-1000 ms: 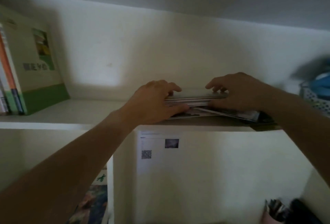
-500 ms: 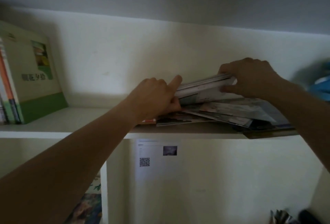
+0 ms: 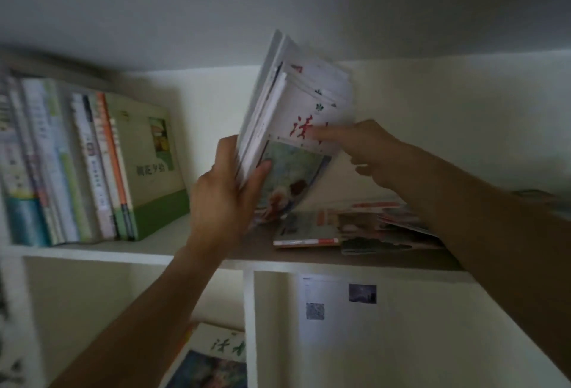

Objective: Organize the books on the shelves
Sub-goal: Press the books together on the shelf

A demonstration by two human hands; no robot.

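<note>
Left hand (image 3: 223,199) is grasping a bundle of thin white-covered paperback books (image 3: 289,128) by its lower left corner, thumb lying across the front cover, fingers wrapped behind. The bundle is standing nearly upright, tilted to the right, with its bottom edge just above the white upper shelf board (image 3: 148,247). The front cover is showing red characters over a pale painted picture; several page edges are fanning apart at the top.

Right hand (image 3: 369,151) is reaching in from the right with its fingers extended, the index finger pressing flat against the front cover near the red characters. It is not clenched around anything; it is only touching the cover.

A loose pile of flat-lying magazines and thin books (image 3: 349,230) is resting on the same shelf board, under the right forearm and just right of the bundle's bottom edge. The topmost items are overlapping unevenly.

A row of upright books with pale, green and orange spines (image 3: 65,165) is standing at the left end of the shelf, well apart from the bundle. Its rightmost member, a cream book with a green band along the bottom (image 3: 154,171), is facing cover-outward.

Below the shelf, a white sheet with a small photo and a square code (image 3: 336,301) is stuck on the back panel of the right compartment. A white-and-blue covered book with green characters (image 3: 213,356) is lying in the left lower compartment. Motion blur is affecting the left edge.
</note>
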